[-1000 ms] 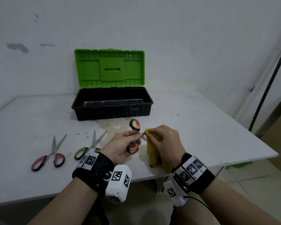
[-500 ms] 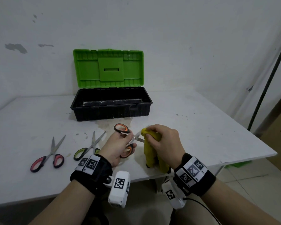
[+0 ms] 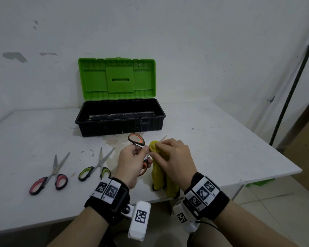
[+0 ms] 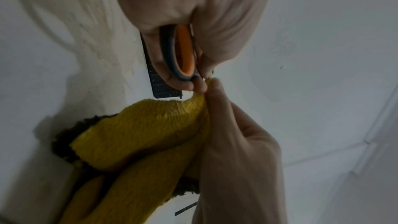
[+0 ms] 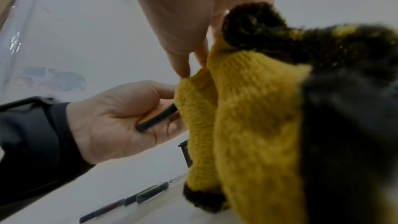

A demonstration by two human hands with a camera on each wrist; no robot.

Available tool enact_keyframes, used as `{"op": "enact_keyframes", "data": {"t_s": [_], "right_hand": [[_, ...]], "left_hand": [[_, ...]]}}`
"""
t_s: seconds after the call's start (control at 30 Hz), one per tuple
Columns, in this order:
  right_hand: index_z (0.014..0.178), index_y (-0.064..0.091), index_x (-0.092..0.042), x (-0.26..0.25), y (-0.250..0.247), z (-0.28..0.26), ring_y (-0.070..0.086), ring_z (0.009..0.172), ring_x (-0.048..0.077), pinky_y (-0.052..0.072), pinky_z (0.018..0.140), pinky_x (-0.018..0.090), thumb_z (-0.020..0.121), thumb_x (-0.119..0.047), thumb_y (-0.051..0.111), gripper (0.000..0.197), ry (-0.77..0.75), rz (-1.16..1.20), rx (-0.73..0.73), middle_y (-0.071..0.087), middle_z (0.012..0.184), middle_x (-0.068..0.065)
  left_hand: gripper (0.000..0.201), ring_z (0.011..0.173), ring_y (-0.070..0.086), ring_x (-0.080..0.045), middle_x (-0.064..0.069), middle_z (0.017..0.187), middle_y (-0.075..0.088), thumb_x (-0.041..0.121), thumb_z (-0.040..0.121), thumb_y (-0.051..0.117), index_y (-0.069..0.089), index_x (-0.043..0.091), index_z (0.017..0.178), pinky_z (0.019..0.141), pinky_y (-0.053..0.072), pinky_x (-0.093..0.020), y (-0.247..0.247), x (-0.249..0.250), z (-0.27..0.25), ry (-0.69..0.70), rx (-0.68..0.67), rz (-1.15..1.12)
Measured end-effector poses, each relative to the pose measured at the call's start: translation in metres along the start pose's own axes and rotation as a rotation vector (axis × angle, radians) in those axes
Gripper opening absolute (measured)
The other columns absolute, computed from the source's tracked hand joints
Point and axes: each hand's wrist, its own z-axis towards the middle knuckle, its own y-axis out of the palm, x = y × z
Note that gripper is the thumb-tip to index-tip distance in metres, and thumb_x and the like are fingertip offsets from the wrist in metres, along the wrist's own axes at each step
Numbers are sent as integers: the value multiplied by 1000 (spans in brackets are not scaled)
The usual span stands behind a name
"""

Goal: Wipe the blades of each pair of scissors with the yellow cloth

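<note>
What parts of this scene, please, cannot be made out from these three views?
- Blades of the orange-handled scissors: mostly hidden in the head view by the yellow cloth and right hand; only a tip shows.
- Lower handle loop: largely covered by the left hand.
- Toolbox floor: too dark to read.
- Red-handled scissors and green-handled scissors: blurred streaks at the right wrist view's bottom edge.
- Cloth's dark end: blurred in the right wrist view.

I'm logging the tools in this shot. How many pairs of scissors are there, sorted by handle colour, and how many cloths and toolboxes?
Orange-handled scissors: 1
Red-handled scissors: 1
Green-handled scissors: 1
Yellow cloth: 1
Toolbox: 1
Total: 5
</note>
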Motion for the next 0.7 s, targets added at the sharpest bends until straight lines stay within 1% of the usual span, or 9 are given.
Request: {"op": "enact_keyframes", "data": {"t_s": [0.1,0.17,0.23,0.3,0.4,0.47,0.53,0.6,0.7], "right_hand": [[113,70,-17,-1,1,-2,59,88,11,50,80,22,89,-32,65,28,14,141,14,64,100,-2],[111,70,-14,-2,2,-2,57,86,10,47,79,16,91,-26,63,24,1,194,50,63,98,0],[109,71,-12,-4,3,-1,58,85,14,48,78,19,93,-23,62,22,-19,190,48,63,95,3],[108,71,-12,-4,3,0,58,84,15,49,76,22,93,-22,61,21,-22,169,15,64,95,3],[106,73,-12,5,-2,9,56,80,12,40,74,14,93,-23,61,20,19,148,-5,64,92,3],[104,74,-15,16,-10,20,59,82,16,35,73,12,93,-25,61,20,108,125,-3,66,91,4],[103,75,-17,25,-18,27,63,88,18,38,77,15,92,-27,63,19,180,128,10,70,93,3],[101,75,-17,22,-24,26,64,90,13,45,82,18,90,-28,65,18,201,180,22,73,96,-1],[97,75,-21,8,-21,15,63,84,5,47,80,15,89,-30,67,15,117,235,6,73,92,-7]], "left_hand": [[21,55,59,-21,-15,64,62,14,99,59,64,-5,92,49,49,-26,2,-1,1,-4,-3,6],[21,55,58,-22,-11,60,63,15,99,59,63,-4,91,54,50,-31,3,-2,2,-2,-8,2],[21,56,59,-22,-5,56,63,15,99,60,63,-4,90,61,52,-37,4,-3,3,-1,-8,3],[19,57,59,-23,-2,55,63,15,99,60,63,-1,88,63,52,-38,3,-4,3,-1,-8,17],[18,57,58,-23,-2,54,62,14,99,60,63,3,84,60,50,-36,0,-4,2,2,-11,51],[18,57,58,-22,-3,54,62,14,99,60,62,3,85,58,48,-35,-2,-4,3,-5,-14,73],[18,58,59,-23,-4,55,62,14,99,60,62,2,86,59,48,-35,-4,-5,3,-19,-20,71],[18,58,59,-23,-5,57,63,14,98,61,63,1,87,59,50,-36,-3,-3,4,-32,-23,53],[19,56,59,-20,-8,63,61,14,98,61,62,-1,87,55,51,-33,0,-1,4,-24,-48,48]]}}
